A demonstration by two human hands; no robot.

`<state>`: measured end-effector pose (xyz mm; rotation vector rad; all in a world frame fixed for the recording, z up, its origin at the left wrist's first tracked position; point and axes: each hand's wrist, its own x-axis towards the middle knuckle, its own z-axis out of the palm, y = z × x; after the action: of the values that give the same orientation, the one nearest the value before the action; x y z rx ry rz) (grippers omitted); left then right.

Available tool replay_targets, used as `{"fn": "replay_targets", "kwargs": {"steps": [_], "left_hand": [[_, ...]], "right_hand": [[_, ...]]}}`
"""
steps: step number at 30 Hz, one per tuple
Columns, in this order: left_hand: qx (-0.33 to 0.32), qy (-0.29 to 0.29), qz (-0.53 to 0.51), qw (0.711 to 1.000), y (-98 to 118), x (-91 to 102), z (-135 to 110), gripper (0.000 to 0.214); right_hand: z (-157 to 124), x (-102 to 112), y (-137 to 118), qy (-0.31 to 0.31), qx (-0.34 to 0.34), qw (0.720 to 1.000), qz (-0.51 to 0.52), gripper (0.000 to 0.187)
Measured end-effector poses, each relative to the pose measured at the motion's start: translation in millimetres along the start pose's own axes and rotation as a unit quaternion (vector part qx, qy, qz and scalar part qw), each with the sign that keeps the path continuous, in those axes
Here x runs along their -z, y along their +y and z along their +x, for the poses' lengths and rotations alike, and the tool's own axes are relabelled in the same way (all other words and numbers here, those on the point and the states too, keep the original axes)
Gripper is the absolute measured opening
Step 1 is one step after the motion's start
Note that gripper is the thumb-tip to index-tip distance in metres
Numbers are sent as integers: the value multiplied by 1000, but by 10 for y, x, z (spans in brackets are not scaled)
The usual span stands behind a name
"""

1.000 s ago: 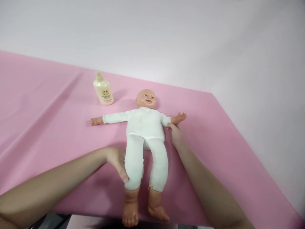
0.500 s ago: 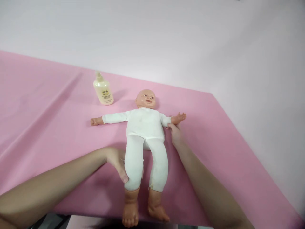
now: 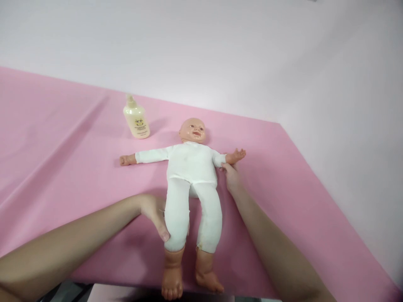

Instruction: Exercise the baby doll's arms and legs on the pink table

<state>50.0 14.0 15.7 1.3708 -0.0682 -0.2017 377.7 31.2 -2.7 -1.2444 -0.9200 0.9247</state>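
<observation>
A baby doll [image 3: 192, 163] with a white cloth body lies on its back, head away from me and feet toward me. Its arms stretch out to both sides. My left hand [image 3: 155, 212] is closed around the doll's leg on the left, thumb along the outer side and most fingers hidden beneath. At the right, my right hand [image 3: 231, 175] grips the doll's forearm near the wrist, with the thumb in front and the other fingers mostly behind the arm.
A pale yellow pump bottle [image 3: 137, 119] with a printed label stands beyond the doll's arm on the left. Pink cloth [image 3: 78, 167] with a long crease covers the table, and its far edge meets a white wall [image 3: 201, 54].
</observation>
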Motion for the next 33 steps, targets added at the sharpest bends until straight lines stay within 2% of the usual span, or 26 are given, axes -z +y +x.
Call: {"fn": "replay_targets", "kwargs": {"steps": [10, 17, 20, 23, 27, 33], "left_hand": [[0, 2, 3, 1000, 37, -20, 13, 76], [17, 0, 1, 1000, 25, -5, 13, 81], [21, 1, 5, 1000, 30, -10, 12, 82], [4, 8, 21, 1000, 84, -31, 22, 74], [-6, 8, 29, 1000, 149, -47, 40, 70], [3, 4, 18, 1000, 81, -23, 20, 73]], "right_hand": [[-7, 3, -4, 1, -2, 1000, 0, 52], [29, 29, 62, 4, -3, 1000, 2, 63], [40, 35, 70, -2, -7, 1000, -4, 60], [35, 24, 54, 3, -5, 1000, 1, 55], [14, 7, 16, 12, -14, 1000, 12, 56], [15, 24, 14, 11, -21, 1000, 5, 59]]}}
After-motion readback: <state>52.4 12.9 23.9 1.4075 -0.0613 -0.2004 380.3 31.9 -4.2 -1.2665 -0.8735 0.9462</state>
